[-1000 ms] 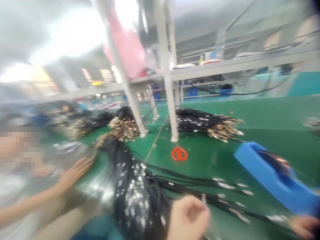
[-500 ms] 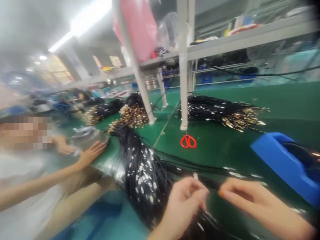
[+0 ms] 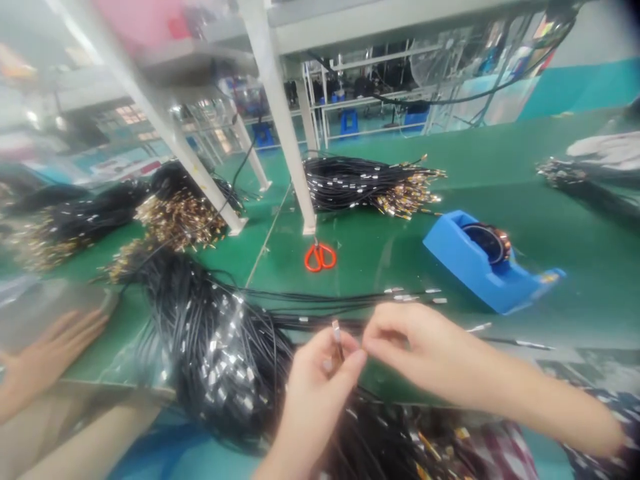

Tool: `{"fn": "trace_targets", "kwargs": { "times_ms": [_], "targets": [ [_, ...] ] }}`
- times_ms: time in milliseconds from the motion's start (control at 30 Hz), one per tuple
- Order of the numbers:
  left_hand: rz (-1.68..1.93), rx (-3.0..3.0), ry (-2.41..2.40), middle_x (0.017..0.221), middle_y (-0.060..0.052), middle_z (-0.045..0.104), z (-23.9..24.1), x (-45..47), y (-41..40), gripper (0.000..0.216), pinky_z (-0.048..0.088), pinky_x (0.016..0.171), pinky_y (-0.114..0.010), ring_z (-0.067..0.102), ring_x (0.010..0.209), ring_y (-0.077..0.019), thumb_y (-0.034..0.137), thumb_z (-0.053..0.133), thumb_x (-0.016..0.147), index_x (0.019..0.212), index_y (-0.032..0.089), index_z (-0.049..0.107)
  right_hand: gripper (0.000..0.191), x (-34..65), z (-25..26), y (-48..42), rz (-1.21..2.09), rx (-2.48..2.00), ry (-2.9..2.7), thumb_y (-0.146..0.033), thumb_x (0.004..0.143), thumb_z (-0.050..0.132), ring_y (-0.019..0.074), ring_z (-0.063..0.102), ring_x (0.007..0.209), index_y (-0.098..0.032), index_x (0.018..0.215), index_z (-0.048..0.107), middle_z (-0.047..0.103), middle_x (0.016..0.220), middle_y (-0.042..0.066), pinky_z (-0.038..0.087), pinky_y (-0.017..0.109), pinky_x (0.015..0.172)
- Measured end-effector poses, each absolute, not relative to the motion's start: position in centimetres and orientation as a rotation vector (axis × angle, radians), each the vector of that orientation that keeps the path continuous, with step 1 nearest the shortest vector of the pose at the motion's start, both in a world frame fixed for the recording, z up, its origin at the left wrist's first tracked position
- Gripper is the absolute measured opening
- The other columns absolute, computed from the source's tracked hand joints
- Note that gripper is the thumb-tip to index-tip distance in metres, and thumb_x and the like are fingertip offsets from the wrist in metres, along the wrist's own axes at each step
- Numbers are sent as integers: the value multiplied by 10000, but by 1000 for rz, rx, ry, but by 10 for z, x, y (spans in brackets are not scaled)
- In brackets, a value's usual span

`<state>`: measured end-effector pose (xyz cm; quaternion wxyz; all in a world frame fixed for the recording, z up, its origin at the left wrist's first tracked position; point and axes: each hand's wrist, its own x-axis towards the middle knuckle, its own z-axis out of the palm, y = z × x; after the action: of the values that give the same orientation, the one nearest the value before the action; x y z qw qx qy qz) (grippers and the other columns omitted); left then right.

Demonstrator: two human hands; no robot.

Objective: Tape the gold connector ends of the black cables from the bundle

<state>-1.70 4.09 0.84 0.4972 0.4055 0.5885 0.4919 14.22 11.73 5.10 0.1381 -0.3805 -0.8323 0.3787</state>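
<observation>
My left hand point(image 3: 320, 377) is closed around a thin black cable, whose silver-white connector point(image 3: 336, 329) sticks up between thumb and fingers. Close against it, my right hand point(image 3: 400, 333) pinches thumb and forefinger together at the left fingertips; what it grips is hidden. A large bundle of black cables point(image 3: 225, 353) with shiny silver connectors spills over the table edge beside and below my left hand. Several separate black cables point(image 3: 325, 301) run across the table behind both hands, their silver ends pointing right.
A blue tape dispenser point(image 3: 470, 267) stands right of centre. Red-handled scissors point(image 3: 320, 257) lie by a white shelf post point(image 3: 285, 120). More cable bundles point(image 3: 360, 183) with gold ends rest on the green table point(image 3: 380, 247). A co-worker's hand point(image 3: 65, 347) lies at left.
The view has swung right, bringing the whole tape dispenser into sight. My right hand has come in to meet my left fingertips; a small orange bit at its fingertips no longer shows.
</observation>
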Motion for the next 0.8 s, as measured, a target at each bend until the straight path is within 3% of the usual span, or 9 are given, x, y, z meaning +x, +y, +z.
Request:
{"fn": "trace_targets", "kwargs": {
  "times_ms": [167, 300, 400, 533, 667, 800],
  "targets": [
    [1170, 1041, 1446, 607, 18, 518, 10, -14, 39, 191, 298, 504, -211, 381, 533, -87, 264, 703, 795, 668, 148, 621, 177, 143, 51, 114, 953, -1102, -2446, -166, 811, 554, 142, 529, 606, -197, 654, 630, 644, 694, 6, 337, 258, 561],
    [1230, 931, 1386, 584, 23, 505, 10, -14, 40, 208, 283, 488, -203, 378, 524, -78, 287, 724, 784, 676, 142, 622, 178, 145, 33, 117, 1346, -1158, -2146, -306, 865, 555, 144, 527, 615, -196, 834, 691, 645, 737, 12, 374, 253, 555],
    [1266, 792, 1329, 548, 37, 487, 11, -16, 41, 225, 246, 456, -190, 357, 491, -62, 296, 757, 753, 680, 141, 612, 338, 144, 17, 117, 1563, -1158, -1778, -440, 898, 493, 128, 482, 585, -171, 1016, 661, 592, 752, 8, 406, 247, 549],
    [1260, 737, 1299, 557, 38, 491, 14, -18, 41, 233, 223, 439, -177, 359, 487, -51, 294, 779, 736, 686, 134, 617, 392, 139, 10, 105, 1593, -1077, -1675, -506, 893, 480, 164, 534, 734, -174, 933, 684, 609, 797, 32, 449, 276, 693],
    [1259, 742, 1291, 560, 32, 503, 13, -19, 41, 251, 224, 443, -177, 376, 491, -49, 307, 782, 745, 683, 131, 614, 254, 133, 13, 97, 1606, -1084, -1683, -431, 818, 622, 176, 563, 738, -185, 782, 672, 661, 777, 25, 429, 291, 699],
    [1307, 760, 1250, 604, 15, 573, 11, -17, 39, 238, 238, 460, -186, 343, 467, -39, 334, 734, 803, 906, 140, 642, 236, 136, 16, 102, 1468, -1122, -1687, -381, 801, 637, 177, 561, 690, -190, 664, 641, 644, 682, 15, 419, 297, 677]
  ]
}}
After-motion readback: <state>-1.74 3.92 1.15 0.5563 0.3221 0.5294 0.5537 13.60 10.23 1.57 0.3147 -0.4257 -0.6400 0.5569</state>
